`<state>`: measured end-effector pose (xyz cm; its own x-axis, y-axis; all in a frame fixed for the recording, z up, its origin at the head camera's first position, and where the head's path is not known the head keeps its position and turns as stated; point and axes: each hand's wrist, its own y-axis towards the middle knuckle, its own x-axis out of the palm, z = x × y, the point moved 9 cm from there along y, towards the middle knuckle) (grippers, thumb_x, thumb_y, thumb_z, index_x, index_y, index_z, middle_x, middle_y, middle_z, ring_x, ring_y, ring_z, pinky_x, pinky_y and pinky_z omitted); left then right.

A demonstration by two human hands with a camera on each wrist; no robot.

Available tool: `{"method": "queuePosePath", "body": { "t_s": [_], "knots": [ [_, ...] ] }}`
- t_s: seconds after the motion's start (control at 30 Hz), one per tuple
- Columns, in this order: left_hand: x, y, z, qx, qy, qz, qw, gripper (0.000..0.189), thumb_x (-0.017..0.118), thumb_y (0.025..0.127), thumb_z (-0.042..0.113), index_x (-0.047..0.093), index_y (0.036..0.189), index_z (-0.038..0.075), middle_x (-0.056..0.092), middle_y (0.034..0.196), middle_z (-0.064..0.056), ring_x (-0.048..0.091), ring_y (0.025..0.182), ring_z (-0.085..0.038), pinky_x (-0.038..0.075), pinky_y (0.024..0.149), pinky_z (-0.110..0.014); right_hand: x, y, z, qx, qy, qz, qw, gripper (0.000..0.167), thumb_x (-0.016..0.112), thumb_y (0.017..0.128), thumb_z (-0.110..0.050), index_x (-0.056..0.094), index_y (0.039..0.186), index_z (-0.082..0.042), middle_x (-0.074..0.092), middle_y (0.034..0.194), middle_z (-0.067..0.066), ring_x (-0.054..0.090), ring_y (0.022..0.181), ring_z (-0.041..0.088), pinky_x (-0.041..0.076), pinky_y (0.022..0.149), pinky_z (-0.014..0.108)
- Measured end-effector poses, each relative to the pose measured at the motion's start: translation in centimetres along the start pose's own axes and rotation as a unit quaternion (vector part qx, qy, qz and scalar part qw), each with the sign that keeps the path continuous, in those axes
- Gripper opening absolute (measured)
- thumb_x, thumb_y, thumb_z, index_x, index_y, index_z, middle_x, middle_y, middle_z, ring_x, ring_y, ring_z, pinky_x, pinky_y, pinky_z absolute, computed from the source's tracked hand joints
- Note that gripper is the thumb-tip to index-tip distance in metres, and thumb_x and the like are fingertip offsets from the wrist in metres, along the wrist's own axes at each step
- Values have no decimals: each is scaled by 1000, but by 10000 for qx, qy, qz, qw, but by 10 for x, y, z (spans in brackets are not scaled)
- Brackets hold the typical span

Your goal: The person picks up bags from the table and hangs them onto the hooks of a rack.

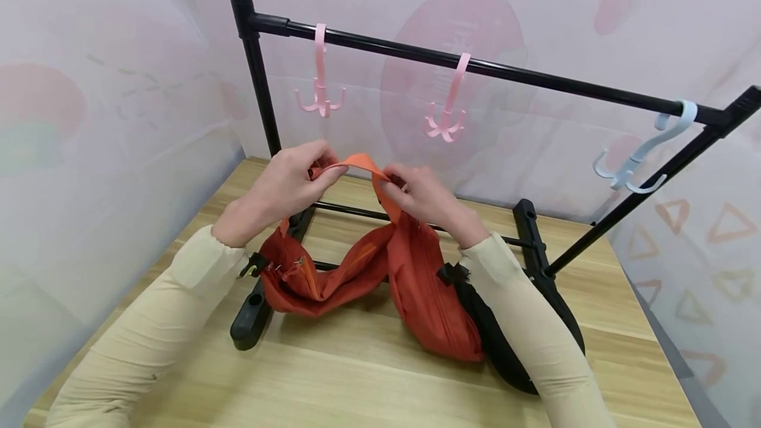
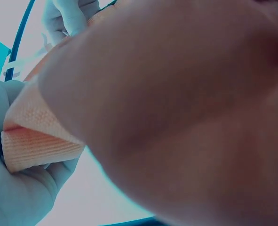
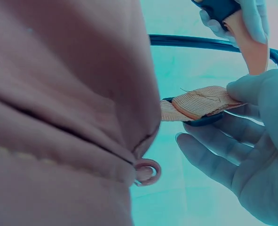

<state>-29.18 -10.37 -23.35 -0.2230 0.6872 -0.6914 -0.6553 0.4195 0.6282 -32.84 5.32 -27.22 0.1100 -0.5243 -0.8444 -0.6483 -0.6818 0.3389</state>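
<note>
A red-orange fabric bag (image 1: 436, 302) with zips hangs slack from its orange strap (image 1: 360, 161), which arches up between both hands. My left hand (image 1: 291, 180) pinches the strap between thumb and fingers, near a dark fitting seen in the right wrist view. A short way to the right, my right hand (image 1: 423, 197) pinches the same strap. Close up in the right wrist view, a black slider (image 3: 205, 119) sits under the webbing at the right fingertips. Folded orange webbing (image 2: 42, 146) lies across a palm in the left wrist view.
A black rack stands behind the bag, its top bar (image 1: 535, 81) carrying two pink hooks (image 1: 322, 101) and a light blue hook (image 1: 631, 165). A black bag (image 1: 505, 362) lies on the wooden table (image 1: 333, 382), partly under the right forearm. The rack's left foot (image 1: 250, 322) reaches forward.
</note>
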Motion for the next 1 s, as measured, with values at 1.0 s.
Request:
{"method": "queuePosePath", "body": {
  "t_s": [1.0],
  "knots": [
    [-43, -3, -8, -192, 146, 414, 9989, 9, 70, 92, 20, 71, 93, 12, 60, 75, 2, 46, 62, -9, 37, 55, -18, -32, 19, -38, -599, 210, 783, 9949, 12, 56, 96, -13, 66, 100, -8, 69, 80, 2, 63, 72, 10, 54, 65, 25]
  ]
}}
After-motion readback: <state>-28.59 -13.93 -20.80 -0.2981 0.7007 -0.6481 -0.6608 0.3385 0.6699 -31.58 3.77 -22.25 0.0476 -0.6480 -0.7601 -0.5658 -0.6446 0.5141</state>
